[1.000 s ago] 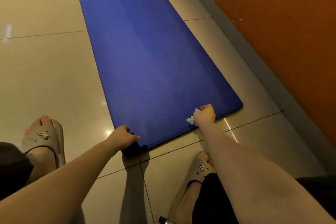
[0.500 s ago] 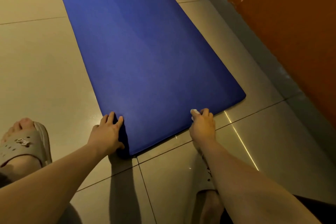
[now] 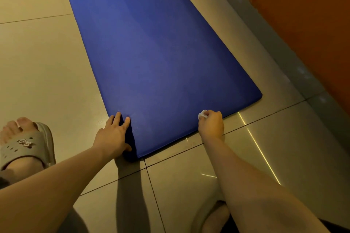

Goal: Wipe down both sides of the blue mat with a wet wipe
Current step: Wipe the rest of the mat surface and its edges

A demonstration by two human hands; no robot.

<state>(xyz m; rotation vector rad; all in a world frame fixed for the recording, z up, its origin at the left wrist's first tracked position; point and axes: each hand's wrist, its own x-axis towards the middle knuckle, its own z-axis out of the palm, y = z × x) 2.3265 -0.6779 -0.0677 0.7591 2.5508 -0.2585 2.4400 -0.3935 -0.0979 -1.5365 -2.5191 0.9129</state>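
The blue mat lies flat on the tiled floor and runs away from me. My left hand rests with straight fingers on the mat's near left corner, thumb at its edge. My right hand sits at the near edge further right, fingers curled round a crumpled white wet wipe that peeks out at the fingertips. Most of the wipe is hidden inside the fist.
Beige floor tiles surround the mat. An orange wall with a grey skirting band runs along the right side. My left foot in a grey sandal stands at the left; my right foot is below my right arm.
My left hand let go of the folded-up near corner, which now lies flat under its straight fingers. The right hand stayed at the near edge with the wipe.
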